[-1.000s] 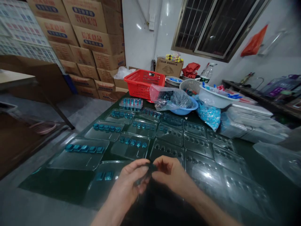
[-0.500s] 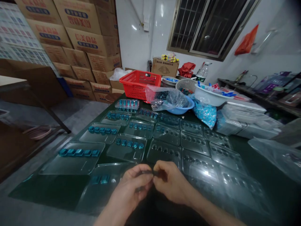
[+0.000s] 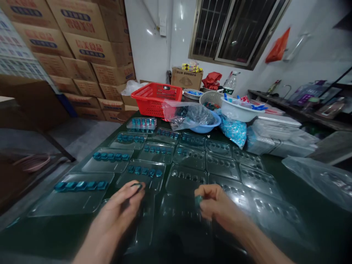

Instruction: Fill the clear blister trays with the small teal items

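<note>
My left hand (image 3: 121,207) pinches a small dark teal piece (image 3: 136,186) between thumb and fingers, above a clear plastic tray near the table's front. To its right, my right hand (image 3: 216,203) is closed on a small teal piece (image 3: 198,200), blurred by motion. Clear trays lie in rows on the dark green table. Several teal cube-like pieces (image 3: 81,185) line the left front tray (image 3: 68,201), and more sit in the tray (image 3: 123,181) just beyond my left hand. Beyond my right hand, a tray (image 3: 187,179) has bare moulded hollows.
At the back stand a red basket (image 3: 156,101), a blue bowl (image 3: 206,127) under clear plastic and a white basin (image 3: 238,113). A bag of blue-and-white bits (image 3: 233,130) and stacked clear packs (image 3: 280,134) lie right. Cartons (image 3: 85,47) are piled on the left.
My hands were together at the front centre; now they are apart, the left further left and the right further right, each with a small piece. The view has turned slightly right.
</note>
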Demonstrator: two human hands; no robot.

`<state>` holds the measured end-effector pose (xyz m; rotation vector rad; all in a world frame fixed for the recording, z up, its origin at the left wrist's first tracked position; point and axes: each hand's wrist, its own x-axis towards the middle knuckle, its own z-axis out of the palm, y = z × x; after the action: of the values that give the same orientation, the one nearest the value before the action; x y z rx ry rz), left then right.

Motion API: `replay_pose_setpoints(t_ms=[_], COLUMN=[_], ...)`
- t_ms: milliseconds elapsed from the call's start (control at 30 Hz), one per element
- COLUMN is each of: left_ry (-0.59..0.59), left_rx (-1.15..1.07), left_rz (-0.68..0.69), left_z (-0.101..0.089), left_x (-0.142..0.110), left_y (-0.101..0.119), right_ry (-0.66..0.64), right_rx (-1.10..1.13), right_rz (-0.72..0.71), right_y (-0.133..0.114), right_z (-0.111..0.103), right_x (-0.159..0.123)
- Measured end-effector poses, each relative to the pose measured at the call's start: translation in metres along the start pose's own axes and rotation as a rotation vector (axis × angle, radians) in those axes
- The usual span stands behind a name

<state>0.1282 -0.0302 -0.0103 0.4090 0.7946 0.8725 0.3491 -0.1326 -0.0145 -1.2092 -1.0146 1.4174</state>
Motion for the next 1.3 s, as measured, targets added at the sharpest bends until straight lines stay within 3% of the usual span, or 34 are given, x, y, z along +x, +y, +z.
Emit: replay_pose_setpoints(t_ms=[100, 300, 467, 700, 967, 1167, 1300], left_ry=[-0.021, -0.066, -0.143, 0.025, -0.216, 0.027, 0.007], left_rx=[0.002, 0.174, 0.289, 0.290, 0.016, 0.164, 0.193], left_rz=[-0.036, -0.223, -0.292, -0.262, -0.420, -0.379, -0.383], left_z=[0.000, 0.028, 0.043, 0.038, 0.014, 0.030, 0.031], left_x=[-0.001, -0.012, -0.020, -0.022, -0.009, -0.016, -0.015], left_y=[0.004, -0.043, -0.047, -0.045, -0.049, -0.047, -0.047], right_ry=[0.025, -0.056, -0.089, 0.055, 0.102, 0.095, 0.159], right_rx=[0.107, 0.296, 0.364, 0.322, 0.276, 0.290, 0.119], right_rz=[-0.019, 0.010, 0.106, 0.118, 0.117, 0.187, 0.136], right_y=[-0.001, -0.001, 0.003, 0.010, 0.010, 0.018, 0.016], right_z=[-0.003, 0.015, 0.023, 0.034, 0.041, 0.040, 0.042], right_x=[0.004, 0.015, 0.017, 0.020, 0.020, 0.022, 0.019])
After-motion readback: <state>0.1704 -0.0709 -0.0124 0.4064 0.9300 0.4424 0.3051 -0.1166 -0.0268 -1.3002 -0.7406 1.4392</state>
